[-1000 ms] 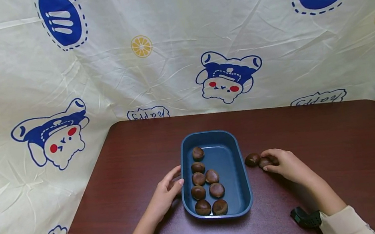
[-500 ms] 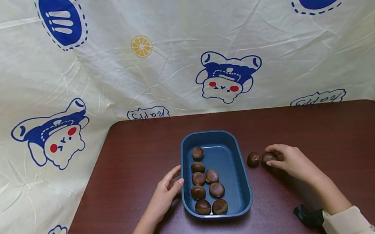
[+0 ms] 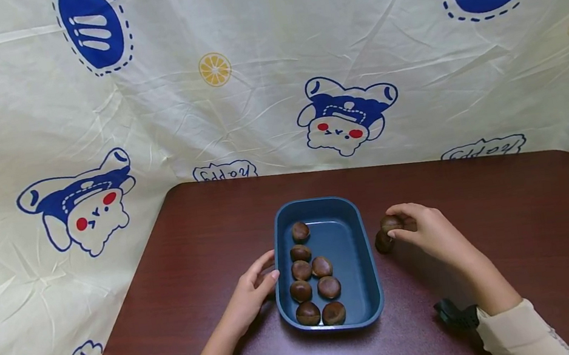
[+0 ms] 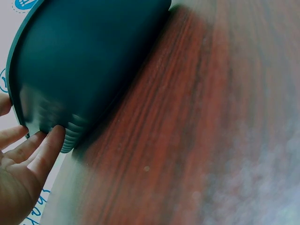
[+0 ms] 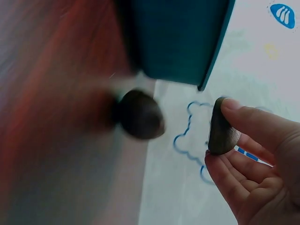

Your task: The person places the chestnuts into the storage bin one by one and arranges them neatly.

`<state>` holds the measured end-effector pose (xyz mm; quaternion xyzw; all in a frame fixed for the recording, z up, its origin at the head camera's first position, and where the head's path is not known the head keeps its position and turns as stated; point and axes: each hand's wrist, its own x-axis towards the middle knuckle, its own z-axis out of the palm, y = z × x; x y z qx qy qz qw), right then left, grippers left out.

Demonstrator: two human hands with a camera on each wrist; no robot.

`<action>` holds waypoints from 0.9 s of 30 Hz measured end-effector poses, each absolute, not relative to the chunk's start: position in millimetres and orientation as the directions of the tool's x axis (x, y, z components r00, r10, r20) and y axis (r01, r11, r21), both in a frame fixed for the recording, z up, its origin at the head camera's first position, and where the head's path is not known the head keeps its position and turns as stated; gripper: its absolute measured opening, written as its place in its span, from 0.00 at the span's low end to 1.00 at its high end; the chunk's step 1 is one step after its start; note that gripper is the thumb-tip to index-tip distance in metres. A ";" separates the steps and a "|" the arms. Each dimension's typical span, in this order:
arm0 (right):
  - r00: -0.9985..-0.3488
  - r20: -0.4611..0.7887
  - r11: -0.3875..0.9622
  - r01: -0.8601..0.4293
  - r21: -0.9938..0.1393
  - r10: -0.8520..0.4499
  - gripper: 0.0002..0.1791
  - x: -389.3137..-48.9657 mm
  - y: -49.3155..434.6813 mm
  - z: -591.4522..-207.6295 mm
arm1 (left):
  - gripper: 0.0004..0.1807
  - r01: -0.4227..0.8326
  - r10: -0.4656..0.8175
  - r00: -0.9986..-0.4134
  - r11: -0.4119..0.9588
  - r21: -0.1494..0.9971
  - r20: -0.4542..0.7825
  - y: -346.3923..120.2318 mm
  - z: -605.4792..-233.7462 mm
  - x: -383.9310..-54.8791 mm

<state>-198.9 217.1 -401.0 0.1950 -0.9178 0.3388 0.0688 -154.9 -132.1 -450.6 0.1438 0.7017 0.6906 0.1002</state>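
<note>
My right hand [image 3: 431,233] pinches a brown chestnut [image 5: 222,129] between thumb and fingers, raised off the table in the right wrist view. Just below it, a second chestnut [image 3: 383,242] lies on the table to the right of the blue tray [image 3: 365,303]. Inside the tray several chestnuts [image 3: 301,271] stand in two rough columns along the left side and the near end. At the tray's left wall my left hand [image 3: 252,287] rests with fairly straight fingers; the left wrist view shows its fingertips [image 4: 57,132] against the outer wall.
The tray sits near the middle of a dark reddish-brown table [image 3: 516,216]. Behind the table hangs a pale printed sheet [image 3: 249,17] with blue cartoon figures. Each wrist carries a black strap device, such as the right one [image 3: 456,315].
My right hand has drawn one chestnut slightly right, away from the other, then lifted it and brought it back left toward the tray. The left hand and tray have stayed put.
</note>
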 end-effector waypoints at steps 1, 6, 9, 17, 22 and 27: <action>-0.912 0.260 0.692 -0.409 -0.595 -0.316 0.18 -199.9 213.4 -399.0 | 0.25 0.064 0.340 -0.939 0.008 0.998 0.058 -132.2 -450.7 -155.1; -0.904 0.257 0.682 -0.426 -0.594 -0.342 0.19 -204.6 193.3 -391.3 | 0.26 0.082 0.341 -0.937 0.016 0.997 0.071 -132.9 -455.4 -156.8; -0.896 0.256 0.673 -0.443 -0.593 -0.364 0.19 -206.6 180.9 -388.1 | 0.25 0.081 0.339 -0.938 0.019 0.997 0.070 -133.0 -455.2 -156.6; -0.860 0.226 0.651 -0.497 -0.573 -0.458 0.19 -214.9 150.5 -389.9 | 0.25 0.071 0.340 -0.938 0.004 0.997 0.066 -132.6 -453.0 -156.4; -0.839 0.185 0.638 -0.516 -0.572 -0.513 0.19 -219.5 134.6 -392.9 | 0.24 0.054 0.346 -0.937 0.001 0.999 0.050 -131.2 -441.2 -152.5; -0.817 0.149 0.636 -0.535 -0.556 -0.558 0.19 -222.3 120.7 -395.9 | 0.24 0.054 0.355 -0.934 0.024 0.998 0.042 -129.4 -429.7 -148.0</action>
